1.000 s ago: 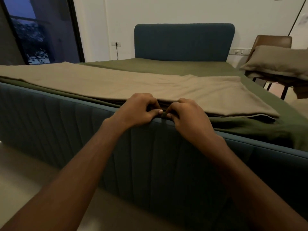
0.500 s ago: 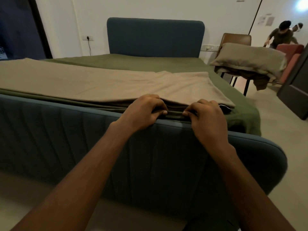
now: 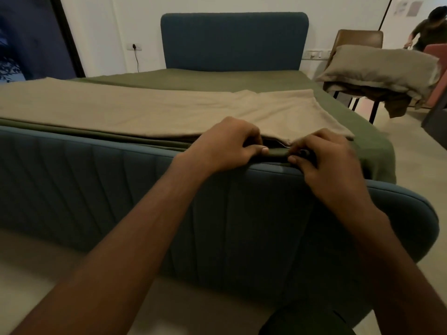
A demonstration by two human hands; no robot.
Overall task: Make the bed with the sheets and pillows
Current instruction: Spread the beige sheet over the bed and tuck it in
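Note:
A green sheet [image 3: 217,81] covers the mattress of a blue bed whose padded footboard [image 3: 121,189] is right in front of me. A folded tan sheet [image 3: 145,112] lies across the foot end on top of the green one. My left hand [image 3: 225,146] and my right hand [image 3: 324,153] sit side by side at the footboard's top edge, fingers curled, each gripping the rolled edge of the green sheet just under the tan sheet's corner. A tan pillow [image 3: 382,66] lies on a chair [image 3: 358,39] to the right of the bed.
The blue headboard [image 3: 234,42] stands against the white wall. A dark window [image 3: 31,39] is at far left. Another person [image 3: 428,27] bends over at the far right behind a pink seat [image 3: 437,76]. Pale floor runs along the bed's right side.
Both hands have worked rightward along the footboard's edge, toward the bed's right corner. They keep their grip on the green sheet's edge, and the view has swung right.

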